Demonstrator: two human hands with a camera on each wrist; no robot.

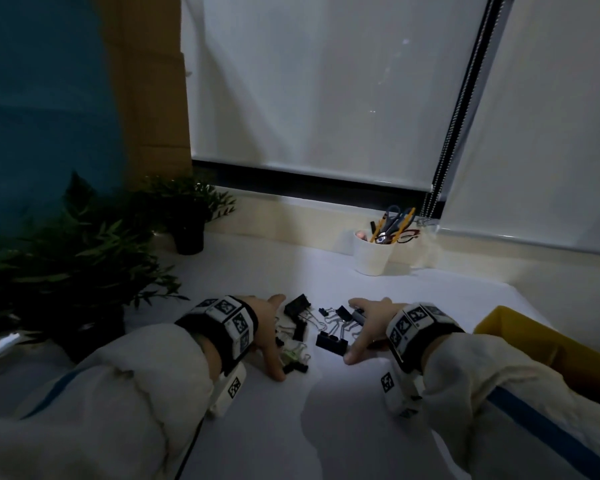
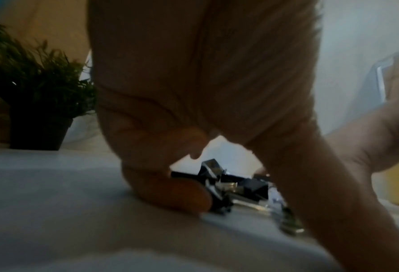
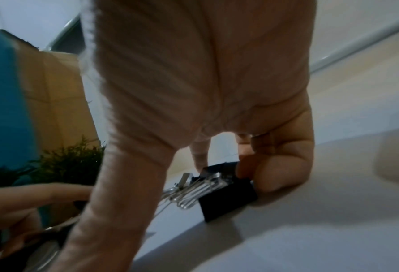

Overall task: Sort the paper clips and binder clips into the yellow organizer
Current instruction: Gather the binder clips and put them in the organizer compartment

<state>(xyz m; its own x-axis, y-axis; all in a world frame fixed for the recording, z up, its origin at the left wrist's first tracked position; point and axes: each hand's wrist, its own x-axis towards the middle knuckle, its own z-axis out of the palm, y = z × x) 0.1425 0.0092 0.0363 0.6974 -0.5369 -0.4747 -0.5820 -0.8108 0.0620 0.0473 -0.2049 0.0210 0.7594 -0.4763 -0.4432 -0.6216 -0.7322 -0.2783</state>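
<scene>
Corralling the pile, that's where we are: both hands are down on the white tabletop (image 1: 326, 427), flanking a loose scatter of black binder clips with silver wire handles (image 1: 329, 342) and thin wire paper clips (image 1: 293, 355). The left hand (image 1: 267, 332) sits on the pile's left edge, thumb and fingers spread, its lower fingertip planted on the table beside the small clips. From the left wrist view the fingers arch over the clips with nothing pinched between them, so it reads as relaxed and holding nothing. The right hand (image 1: 368, 323) brackets the other side, splayed the same way. From the right wrist view its curled fingers press against a big black binder clip (image 3: 228, 198), touching and nudging; whether they really grip it I cannot tell.

Sorting proper looks barely begun, I'd say. The clips lie mixed together between the hands, and the yellow plastic organizer (image 1: 534, 341) waits well apart at the right, just beyond the right forearm; its inside is hidden from here.

Next up, by my reckoning: single out one kind, likely that big binder clip under the right fingers, pinch it clear without dragging tangled wire handles along, and carry it right to the organizer.
</scene>
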